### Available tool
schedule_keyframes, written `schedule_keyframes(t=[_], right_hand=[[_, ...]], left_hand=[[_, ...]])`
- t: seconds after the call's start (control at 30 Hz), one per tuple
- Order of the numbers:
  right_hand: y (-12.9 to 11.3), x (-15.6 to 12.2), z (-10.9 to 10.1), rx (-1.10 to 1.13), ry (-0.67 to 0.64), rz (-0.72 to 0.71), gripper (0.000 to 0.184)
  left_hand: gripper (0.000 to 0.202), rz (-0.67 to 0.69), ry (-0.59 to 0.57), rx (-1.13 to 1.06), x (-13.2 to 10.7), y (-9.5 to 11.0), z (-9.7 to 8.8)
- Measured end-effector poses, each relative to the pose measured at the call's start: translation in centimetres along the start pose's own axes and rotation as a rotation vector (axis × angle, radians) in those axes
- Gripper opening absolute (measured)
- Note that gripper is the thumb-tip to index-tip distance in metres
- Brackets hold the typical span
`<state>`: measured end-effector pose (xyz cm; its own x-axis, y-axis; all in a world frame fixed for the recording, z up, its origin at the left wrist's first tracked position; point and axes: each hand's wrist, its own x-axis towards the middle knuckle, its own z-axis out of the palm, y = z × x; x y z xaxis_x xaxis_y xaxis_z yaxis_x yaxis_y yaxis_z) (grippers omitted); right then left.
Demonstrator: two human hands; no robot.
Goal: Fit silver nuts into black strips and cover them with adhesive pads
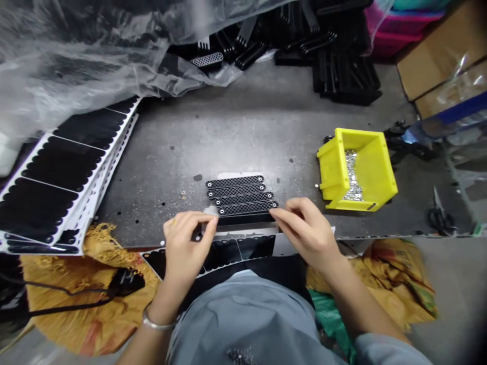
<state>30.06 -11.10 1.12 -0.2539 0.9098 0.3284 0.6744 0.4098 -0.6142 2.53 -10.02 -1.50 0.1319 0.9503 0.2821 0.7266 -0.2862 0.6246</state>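
Observation:
Several slim black plastic bars [239, 192] with a lattice pattern on top lie side by side on the grey table, each with a small metal piece at both ends. My left hand [188, 235] is closed in a pinch at the left end of the nearest black bar [245, 209]. At that bar's right end, the thumb and fingers of my right hand [310, 230] are pinched together. A sheet of black adhesive pieces [239, 251] lies across my lap, just below the table edge.
At right stands a yellow bin [375, 172] of small metal pieces, with scissors [439, 215] farther right. Stacked black sticker sheets [63, 162] lie at left. Black plastic parts [344, 76] and clear plastic wrap [95, 56] are at the back.

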Motion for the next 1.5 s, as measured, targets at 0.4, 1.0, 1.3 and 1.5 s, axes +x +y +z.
schedule_keyframes(t=[0.4,1.0,1.3,1.5], right_hand=[[0.5,-4.9,3.2,0.152,-0.13,-0.014,0.021],[-1.6,5.5,5.1,0.006,-0.149,-0.268,0.016],[-1.5,6.3,5.4,0.11,-0.26,-0.162,0.019],[-0.8,5.7,3.0,0.071,-0.258,-0.121,0.021]], left_hand=[[0.023,0.636,0.038,-0.067,-4.3,-0.8,6.4],[0.011,-0.23,-0.053,-0.113,1.4,-0.5,-0.6],[0.015,-0.259,-0.073,-0.244,2.3,-0.5,0.7],[0.019,-0.29,-0.106,-0.252,2.9,-0.7,1.2]])
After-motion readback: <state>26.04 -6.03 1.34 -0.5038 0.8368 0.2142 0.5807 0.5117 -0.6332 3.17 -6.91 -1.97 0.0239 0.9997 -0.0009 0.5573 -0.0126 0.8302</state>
